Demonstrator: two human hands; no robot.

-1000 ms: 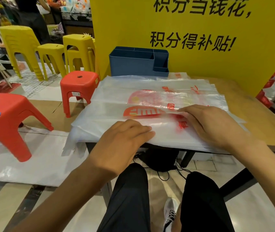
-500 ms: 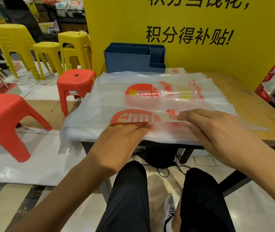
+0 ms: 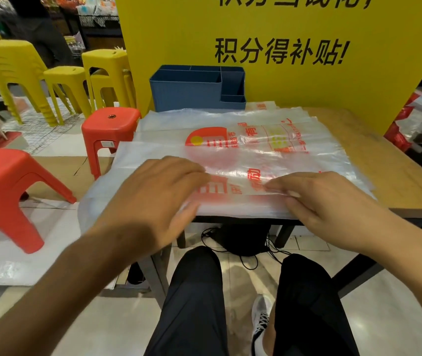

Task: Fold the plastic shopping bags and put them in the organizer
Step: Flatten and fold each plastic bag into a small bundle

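Now you are making a fold in the top plastic bag (image 3: 256, 160), which lies flat on a stack of more bags on the wooden table (image 3: 397, 163), close to the near edge. Your left hand (image 3: 153, 199) lies over the bag's near left part, fingers mostly straight; it is a bit blurry, so I cannot tell for sure if the thumb pinches the edge. Your right hand (image 3: 333, 204) has straight fingers pressing on the bag's folded edge.

To do this step well, I think you should press flat and slide your hands apart along the fold, so the air goes out and the crease stays straight. Line up the edges before you press. Go slow, because only the top bag should move, not the ones under it.

The bags are thin, see-through and shiny, with red print. They look slippery and crinkly, and some hang soft over the table's left side. The blue organizer (image 3: 194, 93) stands at the back of the table, a hard box with straight walls and open slots, well apart from your hands.
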